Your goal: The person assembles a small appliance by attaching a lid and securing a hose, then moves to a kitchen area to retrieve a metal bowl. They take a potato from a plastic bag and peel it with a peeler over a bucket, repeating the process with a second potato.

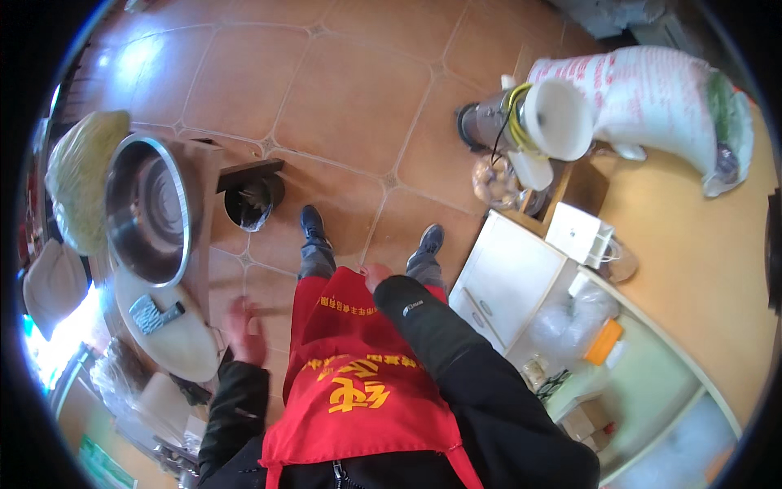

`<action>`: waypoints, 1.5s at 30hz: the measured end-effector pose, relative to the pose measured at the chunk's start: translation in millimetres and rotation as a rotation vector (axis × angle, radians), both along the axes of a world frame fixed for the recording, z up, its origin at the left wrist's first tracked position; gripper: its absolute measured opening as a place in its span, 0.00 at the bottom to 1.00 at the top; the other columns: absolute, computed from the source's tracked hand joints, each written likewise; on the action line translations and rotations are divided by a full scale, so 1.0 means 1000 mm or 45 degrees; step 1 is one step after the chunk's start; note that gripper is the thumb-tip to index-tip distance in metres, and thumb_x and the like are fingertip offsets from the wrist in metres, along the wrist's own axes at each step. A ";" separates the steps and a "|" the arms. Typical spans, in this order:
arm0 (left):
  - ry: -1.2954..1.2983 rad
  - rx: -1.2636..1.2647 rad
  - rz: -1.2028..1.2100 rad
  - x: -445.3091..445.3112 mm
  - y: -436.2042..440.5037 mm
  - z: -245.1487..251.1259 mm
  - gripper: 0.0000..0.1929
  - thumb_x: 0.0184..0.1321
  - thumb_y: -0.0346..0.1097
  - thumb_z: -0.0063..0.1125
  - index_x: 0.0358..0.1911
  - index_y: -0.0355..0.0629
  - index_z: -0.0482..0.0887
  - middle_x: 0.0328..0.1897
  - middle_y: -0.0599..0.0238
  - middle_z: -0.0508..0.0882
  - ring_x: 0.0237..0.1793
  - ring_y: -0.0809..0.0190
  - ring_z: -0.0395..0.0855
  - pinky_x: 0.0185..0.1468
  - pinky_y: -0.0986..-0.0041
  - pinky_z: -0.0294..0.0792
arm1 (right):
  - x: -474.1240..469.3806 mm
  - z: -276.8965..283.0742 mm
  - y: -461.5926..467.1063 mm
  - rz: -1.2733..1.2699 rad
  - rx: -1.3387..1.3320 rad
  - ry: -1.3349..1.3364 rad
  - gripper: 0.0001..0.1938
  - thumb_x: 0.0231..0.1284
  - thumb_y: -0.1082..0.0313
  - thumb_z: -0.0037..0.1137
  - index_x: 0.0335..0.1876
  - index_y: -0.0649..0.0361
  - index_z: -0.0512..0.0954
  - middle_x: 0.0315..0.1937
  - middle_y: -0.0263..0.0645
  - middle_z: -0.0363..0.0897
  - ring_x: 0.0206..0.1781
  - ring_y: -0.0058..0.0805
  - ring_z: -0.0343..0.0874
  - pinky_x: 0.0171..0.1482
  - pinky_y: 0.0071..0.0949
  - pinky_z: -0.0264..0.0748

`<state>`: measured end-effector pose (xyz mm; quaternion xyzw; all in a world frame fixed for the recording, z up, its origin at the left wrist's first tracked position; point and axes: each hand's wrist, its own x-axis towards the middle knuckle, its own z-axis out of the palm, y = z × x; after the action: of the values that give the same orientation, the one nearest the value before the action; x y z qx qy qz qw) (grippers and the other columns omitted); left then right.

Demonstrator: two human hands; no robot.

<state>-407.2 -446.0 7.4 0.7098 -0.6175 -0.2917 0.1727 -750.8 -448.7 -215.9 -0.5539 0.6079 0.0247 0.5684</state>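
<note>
A red apron (360, 367) with yellow writing hangs over my front. My right hand (377, 276) is at the apron's lower edge, its fingers closed on the cloth. To the left of the apron my left hand (246, 333) hangs in the air, somewhat blurred, fingers apart and holding nothing. Nearest to it is a round white cutting board (183, 342), on which lies a cleaver (153, 313) with a patterned blade and dark handle. Beyond the board stands a large steel basin (149, 211).
A bin (250, 205) stands on the tiled floor near my shoe. At right are a white cabinet (507, 275), a machine with a white funnel (559, 119), a bag of round produce (496, 181) and a large white sack (647, 98). A plastic-wrapped bundle (85, 183) sits beside the basin.
</note>
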 end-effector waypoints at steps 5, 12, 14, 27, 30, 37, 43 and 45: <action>-0.085 0.369 -0.658 -0.094 -0.002 -0.126 0.18 0.57 0.32 0.64 0.53 0.46 0.84 0.68 0.52 0.77 0.71 0.41 0.70 0.73 0.48 0.62 | 0.001 -0.092 0.103 0.074 0.515 0.047 0.18 0.71 0.50 0.50 0.47 0.55 0.85 0.46 0.54 0.86 0.54 0.56 0.83 0.57 0.50 0.76; -0.363 0.603 -0.633 -0.081 -0.006 -0.223 0.22 0.55 0.38 0.66 0.55 0.43 0.84 0.69 0.53 0.76 0.74 0.41 0.66 0.74 0.45 0.57 | 0.087 -0.132 0.217 0.208 0.713 -0.591 0.25 0.70 0.43 0.46 0.53 0.55 0.84 0.51 0.55 0.86 0.58 0.54 0.83 0.61 0.47 0.75; -0.335 0.598 -0.660 -0.086 -0.009 -0.226 0.21 0.54 0.38 0.66 0.53 0.43 0.85 0.68 0.53 0.77 0.73 0.41 0.67 0.73 0.45 0.59 | 0.100 -0.134 0.238 0.101 0.850 -0.628 0.26 0.69 0.42 0.47 0.56 0.55 0.83 0.54 0.55 0.85 0.59 0.54 0.82 0.62 0.47 0.75; -0.305 0.204 -0.569 -0.114 -0.043 -0.234 0.19 0.52 0.40 0.64 0.48 0.43 0.87 0.60 0.57 0.81 0.69 0.46 0.71 0.71 0.50 0.62 | 0.041 -0.173 0.218 0.364 0.895 -0.345 0.19 0.75 0.55 0.48 0.55 0.60 0.84 0.57 0.58 0.83 0.63 0.50 0.81 0.67 0.42 0.72; -0.306 0.113 -0.517 -0.116 -0.043 -0.234 0.17 0.53 0.39 0.65 0.47 0.43 0.87 0.60 0.57 0.81 0.67 0.46 0.73 0.70 0.50 0.63 | 0.016 -0.174 0.207 0.350 0.795 -0.268 0.19 0.75 0.55 0.48 0.55 0.60 0.84 0.57 0.58 0.83 0.62 0.50 0.81 0.66 0.43 0.72; -0.244 -0.122 -0.381 -0.108 -0.013 -0.239 0.18 0.55 0.42 0.63 0.48 0.42 0.86 0.59 0.57 0.82 0.68 0.49 0.72 0.71 0.52 0.62 | -0.031 -0.184 0.206 0.331 0.506 -0.128 0.19 0.75 0.55 0.48 0.54 0.61 0.84 0.56 0.59 0.83 0.61 0.51 0.81 0.65 0.44 0.73; 0.317 -0.293 0.035 -0.069 0.015 -0.283 0.19 0.61 0.39 0.65 0.54 0.40 0.84 0.58 0.51 0.83 0.63 0.45 0.78 0.68 0.58 0.69 | -0.063 -0.161 0.225 0.240 0.368 -0.228 0.19 0.74 0.55 0.48 0.53 0.61 0.84 0.56 0.59 0.82 0.61 0.52 0.81 0.64 0.44 0.74; 0.484 -0.175 0.323 -0.033 0.008 -0.325 0.19 0.61 0.36 0.65 0.55 0.39 0.83 0.57 0.48 0.83 0.59 0.43 0.81 0.65 0.60 0.73 | -0.056 -0.150 0.227 0.207 0.312 -0.294 0.19 0.74 0.55 0.48 0.53 0.61 0.84 0.56 0.60 0.82 0.61 0.53 0.81 0.64 0.44 0.74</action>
<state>-440.7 -438.0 -318.0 0.7006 -0.4981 -0.3535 0.3689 -807.1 -222.2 -366.0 -0.5268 0.4844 0.0807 0.6937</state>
